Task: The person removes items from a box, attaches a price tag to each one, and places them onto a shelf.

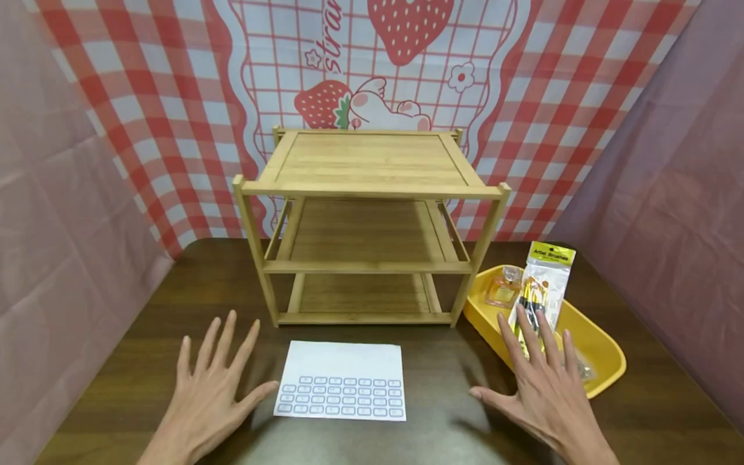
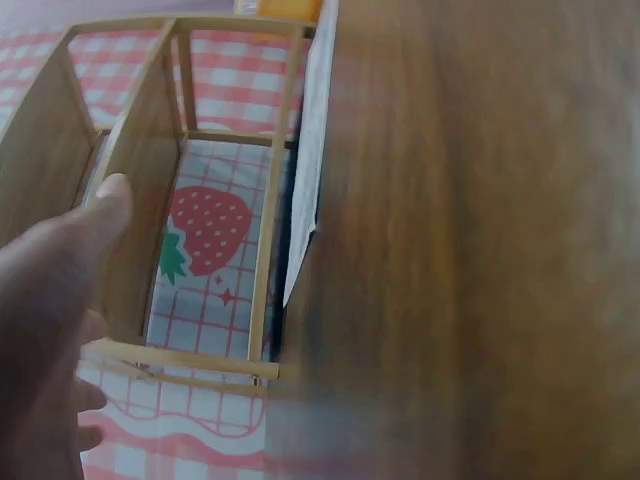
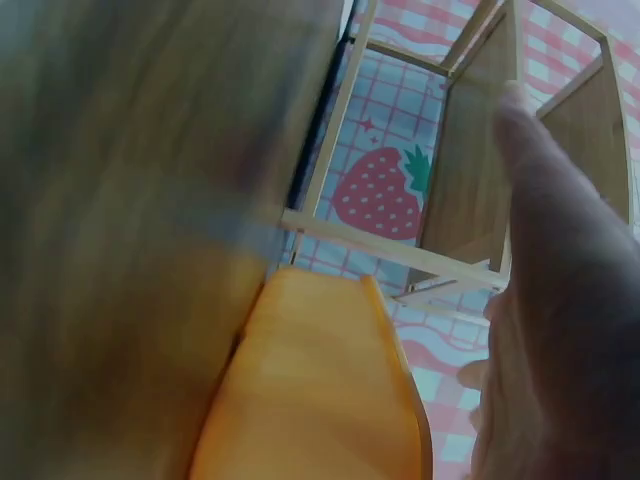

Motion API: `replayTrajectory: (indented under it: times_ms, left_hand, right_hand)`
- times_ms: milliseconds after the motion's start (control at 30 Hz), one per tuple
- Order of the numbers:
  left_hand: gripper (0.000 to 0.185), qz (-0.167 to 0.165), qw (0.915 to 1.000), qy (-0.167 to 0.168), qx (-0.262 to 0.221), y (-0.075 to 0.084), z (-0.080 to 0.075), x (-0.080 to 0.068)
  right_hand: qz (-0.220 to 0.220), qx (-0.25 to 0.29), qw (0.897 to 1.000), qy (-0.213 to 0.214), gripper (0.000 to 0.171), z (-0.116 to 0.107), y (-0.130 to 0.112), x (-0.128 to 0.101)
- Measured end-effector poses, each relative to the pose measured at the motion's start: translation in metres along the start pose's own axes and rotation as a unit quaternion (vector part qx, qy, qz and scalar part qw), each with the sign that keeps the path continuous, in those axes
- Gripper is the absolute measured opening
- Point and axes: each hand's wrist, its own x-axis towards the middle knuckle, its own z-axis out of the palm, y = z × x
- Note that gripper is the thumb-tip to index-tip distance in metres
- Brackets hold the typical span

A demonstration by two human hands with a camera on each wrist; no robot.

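Note:
My left hand (image 1: pixel 210 387) lies flat with fingers spread over the dark wooden table (image 1: pixel 145 336), just left of a white sheet (image 1: pixel 341 380) printed with rows of small boxes. My right hand (image 1: pixel 537 381) is also spread flat and holds nothing; its fingertips reach over the near rim of a yellow tray (image 1: pixel 604 361). A packet of artist brushes (image 1: pixel 543 284) stands in that tray beside a small glass perfume bottle (image 1: pixel 504 286). A three-tier bamboo shelf (image 1: pixel 372 194) stands behind the sheet, its shelves bare. The wrist views show the shelf (image 2: pixel 150 170) and the tray (image 3: pixel 310 390) blurred.
A red-and-white checked cloth with strawberries (image 1: pixel 372 64) hangs behind the shelf. Pink cloth walls (image 1: pixel 52 226) close in both sides. Bare table lies between my hands and at the front edge.

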Motion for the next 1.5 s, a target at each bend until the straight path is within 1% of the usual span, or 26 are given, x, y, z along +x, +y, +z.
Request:
replayTrajectory:
  times_ms: [100,200,233,300,367,400,500,567,600,633,700,733,767,800,833,933,967,1000,1033,1067,1133,1267,1367,1500]
  left_hand:
    - [0.084,-0.012,0.9981,-0.015,-0.059,0.009,-0.004,0.009]
    - [0.071,-0.025,0.9903,-0.019,-0.135,0.020,-0.007,0.022]
    - [0.066,-0.032,0.9862,-0.019,-0.162,0.024,-0.008,0.026]
    - [0.056,-0.042,0.9749,-0.012,-0.219,0.033,-0.008,0.036]
    - [0.047,-0.056,0.9592,-0.007,-0.277,0.042,-0.006,0.045]
    - [0.044,-0.063,0.9488,-0.006,-0.309,0.046,-0.004,0.050]
    - [0.034,-0.080,0.9122,-0.004,-0.402,0.060,0.001,0.062]
    - [0.030,-0.093,0.8867,-0.009,-0.453,0.069,0.004,0.069]
    - [0.028,-0.099,0.8761,-0.013,-0.472,0.073,0.006,0.072]
    - [0.027,-0.103,0.8687,-0.017,-0.484,0.077,0.008,0.075]
    - [0.025,-0.111,0.8565,-0.024,-0.503,0.084,0.011,0.080]
    - [0.025,-0.112,0.8471,-0.029,-0.519,0.088,0.013,0.083]
    - [0.026,-0.114,0.8359,-0.035,-0.536,0.091,0.016,0.085]
    - [0.027,-0.115,0.8220,-0.042,-0.556,0.095,0.018,0.087]
    - [0.029,-0.116,0.8055,-0.049,-0.579,0.098,0.020,0.089]
    - [0.034,-0.126,0.7467,-0.074,-0.649,0.106,0.029,0.095]
    - [0.036,-0.132,0.7307,-0.081,-0.665,0.109,0.032,0.097]
    - [0.037,-0.135,0.7176,-0.087,-0.678,0.112,0.035,0.099]
    - [0.038,-0.138,0.7075,-0.091,-0.687,0.114,0.038,0.100]
    - [0.038,-0.141,0.6996,-0.095,-0.694,0.117,0.041,0.102]
    - [0.040,-0.141,0.6881,-0.101,-0.705,0.122,0.045,0.104]
    - [0.041,-0.138,0.6764,-0.109,-0.715,0.132,0.051,0.106]
    - [0.041,-0.135,0.6658,-0.115,-0.725,0.140,0.055,0.108]
    - [0.041,-0.134,0.6496,-0.119,-0.739,0.150,0.060,0.112]
  right_hand:
    - [0.015,0.020,1.000,-0.018,0.110,-0.004,0.001,0.006]
    - [0.032,0.059,0.998,-0.017,0.100,-0.007,0.006,0.014]
    - [0.036,0.070,0.997,-0.013,0.096,-0.008,0.008,0.017]
    - [0.044,0.090,0.995,-0.003,0.087,-0.009,0.015,0.022]
    - [0.052,0.102,0.993,0.008,0.081,-0.010,0.022,0.027]
    - [0.056,0.106,0.993,0.013,0.078,-0.010,0.026,0.029]
    - [0.072,0.118,0.990,0.024,0.071,-0.012,0.038,0.035]
    - [0.089,0.126,0.988,0.021,0.068,-0.014,0.045,0.038]
    - [0.099,0.132,0.986,0.016,0.068,-0.015,0.048,0.040]
    - [0.109,0.136,0.985,0.010,0.067,-0.015,0.051,0.041]
    - [0.128,0.148,0.981,-0.001,0.066,-0.016,0.055,0.043]
    - [0.137,0.153,0.979,-0.007,0.066,-0.017,0.057,0.043]
    - [0.145,0.157,0.977,-0.013,0.065,-0.017,0.059,0.044]
    - [0.153,0.163,0.975,-0.018,0.065,-0.017,0.060,0.044]
    - [0.159,0.167,0.973,-0.021,0.064,-0.017,0.062,0.044]
    - [0.181,0.184,0.966,-0.032,0.063,-0.016,0.067,0.045]
    - [0.190,0.190,0.963,-0.036,0.064,-0.016,0.068,0.045]
    - [0.199,0.195,0.959,-0.042,0.065,-0.016,0.070,0.045]
    - [0.208,0.200,0.956,-0.046,0.065,-0.016,0.071,0.045]
    - [0.216,0.205,0.953,-0.051,0.066,-0.015,0.073,0.045]
    - [0.226,0.210,0.950,-0.055,0.066,-0.015,0.075,0.045]
    - [0.232,0.216,0.947,-0.056,0.066,-0.013,0.081,0.045]
    - [0.238,0.221,0.944,-0.058,0.067,-0.011,0.084,0.045]
    - [0.251,0.222,0.940,-0.067,0.068,-0.008,0.087,0.044]
